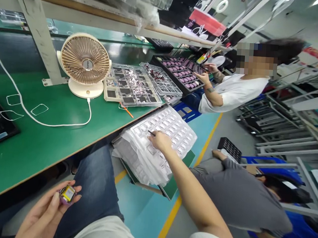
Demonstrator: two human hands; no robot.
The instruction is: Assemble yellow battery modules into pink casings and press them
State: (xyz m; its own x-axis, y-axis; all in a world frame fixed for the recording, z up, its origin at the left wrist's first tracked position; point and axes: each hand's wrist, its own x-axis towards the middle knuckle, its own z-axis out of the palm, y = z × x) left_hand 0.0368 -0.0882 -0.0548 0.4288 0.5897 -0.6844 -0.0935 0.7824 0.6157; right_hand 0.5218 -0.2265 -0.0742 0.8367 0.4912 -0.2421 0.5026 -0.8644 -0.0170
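Low at the left, my left hand [48,209] grips a small electronic device [67,194], a purple casing with a yellow-edged, silver battery-like block facing up. My right hand [161,142] reaches over a stack of white plastic blister trays [185,133]. Its fingers are closed round a thin black pointed tool [151,133], which looks like tweezers. The tool's tip is just above or touching the top tray; I cannot tell which. Rows of small pockets cover that tray, and thin white sheets hang out along its near side.
A beige fan [85,62] with a white cable stands on the green bench [52,141]. Clear parts trays [134,87] and a black tray of purple pieces [183,73] lie further along. One co-worker [239,88] sits beyond; another person [240,192] bends at the right.
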